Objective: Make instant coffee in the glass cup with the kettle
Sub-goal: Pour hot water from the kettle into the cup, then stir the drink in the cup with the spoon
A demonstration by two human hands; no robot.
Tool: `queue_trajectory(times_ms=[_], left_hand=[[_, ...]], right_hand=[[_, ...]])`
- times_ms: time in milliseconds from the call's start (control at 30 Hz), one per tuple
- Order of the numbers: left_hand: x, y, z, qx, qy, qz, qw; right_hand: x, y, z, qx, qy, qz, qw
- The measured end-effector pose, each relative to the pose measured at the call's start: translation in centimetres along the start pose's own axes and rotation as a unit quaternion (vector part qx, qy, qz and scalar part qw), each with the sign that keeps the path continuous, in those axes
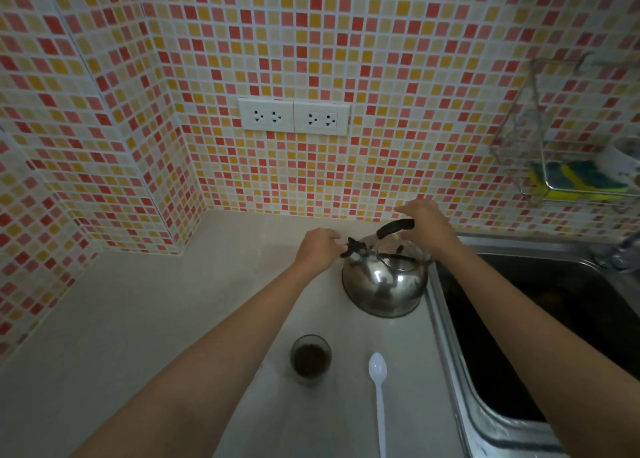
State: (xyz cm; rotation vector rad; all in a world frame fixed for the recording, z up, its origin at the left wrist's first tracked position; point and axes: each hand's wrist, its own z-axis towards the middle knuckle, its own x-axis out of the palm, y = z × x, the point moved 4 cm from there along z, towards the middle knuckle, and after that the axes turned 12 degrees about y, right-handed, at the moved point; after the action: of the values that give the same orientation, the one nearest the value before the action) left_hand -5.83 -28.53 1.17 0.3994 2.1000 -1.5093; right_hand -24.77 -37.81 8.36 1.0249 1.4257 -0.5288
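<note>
A steel kettle [382,284] with a black handle and a black spout cap stands on the pale counter [145,319], right beside the sink. My left hand [317,249] is curled with its fingertips on the spout cap at the kettle's left. Over the right end of the handle hovers my right hand [426,227], fingers spread and not closed around it. Nearer to me, a small glass cup [310,359] holds dark coffee in its bottom. A white plastic spoon [378,395] lies to the right of the cup, bowl pointing away from me.
A steel sink [450,336] with a dark basin runs along the right, its tap at the far right edge. A wire rack [540,166] with sponges hangs on the tiled wall. Two double sockets [294,116] sit on the wall above the counter.
</note>
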Motion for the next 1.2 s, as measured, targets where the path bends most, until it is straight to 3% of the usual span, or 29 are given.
queue_trajectory(times_ms=[100, 167, 333, 500, 800, 967, 1100, 1200], left_hand=[[-1.0, 2.1, -3.1, 0.040, 0.016, -0.022, 0.999], [-1.2, 4.0, -6.0, 0.060, 0.022, -0.046, 0.997], [0.6, 9.2, -13.0, 0.073, 0.044, -0.120, 0.989], [3.3, 11.9, -16.4, 0.089, 0.096, -0.102, 0.986], [4.8, 12.4, -16.8, 0.105, 0.063, -0.066, 0.990], [5.1, 12.4, -17.0, 0.106, 0.047, -0.065, 0.991], [5.0, 12.2, -17.1, 0.115, 0.036, -0.060, 0.991], [4.9, 12.1, -17.1, 0.118, 0.031, -0.055, 0.991]], right_hand=[[0.7, 1.8, -3.9, -0.048, -0.083, 0.059, 0.994], [3.1, 2.7, -6.6, -0.055, -0.070, 0.111, 0.990], [14.0, 2.4, -13.1, 0.101, 0.049, 0.219, 0.969], [22.0, 3.0, -19.6, 0.223, 0.094, 0.191, 0.951], [23.9, 3.2, -23.1, 0.330, 0.107, 0.185, 0.919], [21.2, 3.0, -23.8, 0.272, -0.066, 0.336, 0.899], [17.0, 3.7, -24.8, 0.189, -0.219, 0.484, 0.826], [13.4, 5.4, -25.2, 0.114, -0.289, 0.510, 0.802]])
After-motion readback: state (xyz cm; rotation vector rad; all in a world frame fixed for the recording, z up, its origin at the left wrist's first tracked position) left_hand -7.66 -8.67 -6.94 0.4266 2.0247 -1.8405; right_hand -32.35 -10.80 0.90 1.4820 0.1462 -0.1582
